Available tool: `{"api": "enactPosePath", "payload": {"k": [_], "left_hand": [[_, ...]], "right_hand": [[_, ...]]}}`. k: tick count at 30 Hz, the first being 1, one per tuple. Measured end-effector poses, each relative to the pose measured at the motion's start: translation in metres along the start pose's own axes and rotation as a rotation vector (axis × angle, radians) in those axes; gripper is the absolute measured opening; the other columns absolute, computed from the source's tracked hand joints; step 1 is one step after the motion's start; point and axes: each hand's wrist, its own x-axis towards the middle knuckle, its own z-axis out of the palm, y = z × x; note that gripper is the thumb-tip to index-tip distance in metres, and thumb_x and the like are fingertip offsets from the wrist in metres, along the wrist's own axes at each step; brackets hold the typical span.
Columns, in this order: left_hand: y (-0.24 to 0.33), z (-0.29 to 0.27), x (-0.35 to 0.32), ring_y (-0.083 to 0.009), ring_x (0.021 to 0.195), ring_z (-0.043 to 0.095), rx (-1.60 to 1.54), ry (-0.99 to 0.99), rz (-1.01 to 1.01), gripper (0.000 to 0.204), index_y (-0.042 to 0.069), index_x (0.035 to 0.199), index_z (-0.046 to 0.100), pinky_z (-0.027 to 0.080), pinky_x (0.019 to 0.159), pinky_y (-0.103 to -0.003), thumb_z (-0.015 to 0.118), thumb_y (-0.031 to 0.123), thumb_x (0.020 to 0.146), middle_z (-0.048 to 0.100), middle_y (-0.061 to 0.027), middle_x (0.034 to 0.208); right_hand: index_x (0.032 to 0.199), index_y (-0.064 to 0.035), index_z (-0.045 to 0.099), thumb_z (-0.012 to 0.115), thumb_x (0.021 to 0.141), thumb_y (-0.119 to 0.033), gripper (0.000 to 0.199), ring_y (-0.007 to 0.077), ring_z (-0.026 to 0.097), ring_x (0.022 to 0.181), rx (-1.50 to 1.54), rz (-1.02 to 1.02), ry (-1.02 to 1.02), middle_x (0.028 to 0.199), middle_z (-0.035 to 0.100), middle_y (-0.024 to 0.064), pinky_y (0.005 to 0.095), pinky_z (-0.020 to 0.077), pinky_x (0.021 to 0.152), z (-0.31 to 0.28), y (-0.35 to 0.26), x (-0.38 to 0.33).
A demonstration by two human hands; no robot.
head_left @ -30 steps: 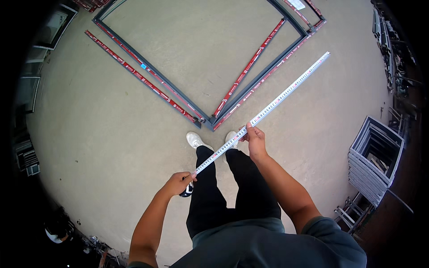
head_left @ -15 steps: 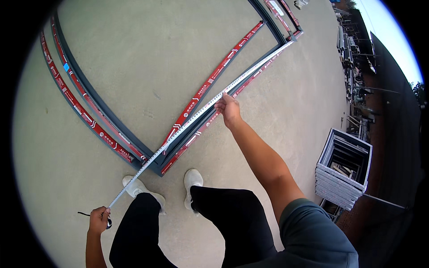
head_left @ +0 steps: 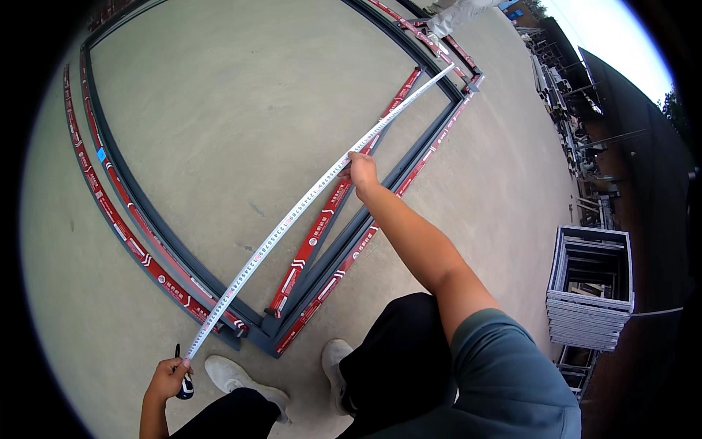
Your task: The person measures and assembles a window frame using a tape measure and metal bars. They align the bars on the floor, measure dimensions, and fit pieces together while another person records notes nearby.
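Note:
A white tape measure blade point(head_left: 284, 228) stretches diagonally from the lower left toward the upper right, above a large dark grey metal frame point(head_left: 298, 324) with red protective film. At the lower left my left hand point(head_left: 168, 379) is closed round the black tape measure case point(head_left: 186, 388), where the blade comes out. My right hand point(head_left: 363, 175), arm reaching forward, pinches the blade near its middle. Its fingertips are partly hidden behind the blade. Beneath the blade, a loose red-filmed bar point(head_left: 307, 252) lies at a slant inside the frame. The blade's far end is over the frame's upper right corner.
Two more red-filmed curved-looking bars point(head_left: 117, 212) lie along the left side. My shoes point(head_left: 235, 379) stand by the frame's near corner. Another person's leg point(head_left: 459, 16) is at the top right. Stacked rectangular frames point(head_left: 591, 293) stand at the right, with metal stock point(head_left: 559, 110) behind.
The blade has swung left, off the frame's right-hand bar and over the loose bar and inner floor. Both hands still hold it. Another person's leg has come further into view.

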Motion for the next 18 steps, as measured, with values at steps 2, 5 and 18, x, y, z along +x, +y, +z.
{"api": "enactPosePath", "payload": {"k": [2, 5, 18], "left_hand": [[-0.036, 0.01, -0.012, -0.0088, 0.061, 0.05, -0.012, 0.007, 0.007, 0.035, 0.003, 0.08, 0.07, 0.042, 0.057, -0.028, 0.059, 0.03, 0.098, 0.058, -0.0001, 0.066], [-0.037, 0.029, -0.023, -0.0094, 0.061, 0.051, -0.049, -0.069, -0.012, 0.036, 0.003, 0.08, 0.071, 0.042, 0.057, -0.029, 0.059, 0.031, 0.098, 0.058, -0.0003, 0.065], [-0.008, 0.061, -0.031, -0.0118, 0.061, 0.052, 0.007, -0.049, -0.014, 0.039, 0.003, 0.08, 0.072, 0.043, 0.058, -0.031, 0.058, 0.033, 0.099, 0.058, -0.0029, 0.064]], "right_hand": [[0.092, 0.004, 0.064, 0.047, 0.094, -0.021, 0.03, 0.0224, 0.069, 0.064, -0.064, 0.057, 0.008, 0.081, 0.071, 0.0157, 0.0334, 0.0516, 0.058, -0.012, 0.004, -0.002], [0.095, 0.0037, 0.065, 0.047, 0.093, -0.021, 0.03, 0.0231, 0.07, 0.064, -0.142, 0.132, 0.023, 0.084, 0.072, 0.0165, 0.0331, 0.0519, 0.058, -0.037, 0.024, 0.005], [0.092, 0.006, 0.062, 0.043, 0.093, -0.021, 0.033, 0.0276, 0.072, 0.066, -0.187, 0.119, 0.107, 0.08, 0.071, 0.0174, 0.0348, 0.0537, 0.053, -0.053, 0.041, 0.032]]}}
